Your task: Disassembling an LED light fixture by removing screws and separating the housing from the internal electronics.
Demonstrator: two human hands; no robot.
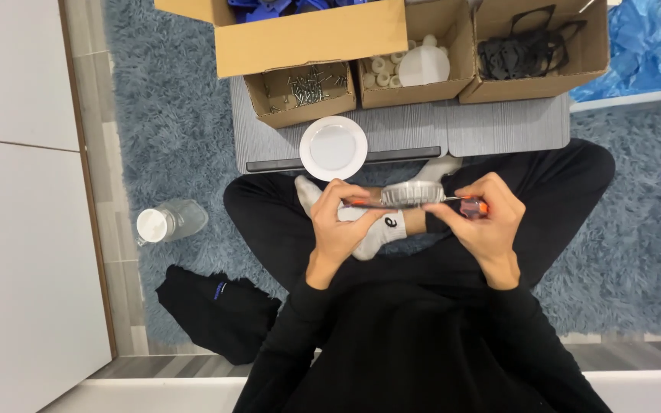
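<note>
A shaggy blue rug [170,115] covers the floor, with a low grey table [499,126] on it bearing cardboard boxes [307,38] and a round white plate [333,147]. Over the lap, the left hand [338,226] grips a ribbed grey disc [412,193]. The right hand [483,222] is closed around an orange-handled screwdriver [471,205], its shaft reaching the disc.

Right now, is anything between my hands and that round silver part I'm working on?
No. The left hand grips the round silver part directly, and the right hand holds an orange-handled screwdriver against its edge. Nothing visible comes between them.
</note>
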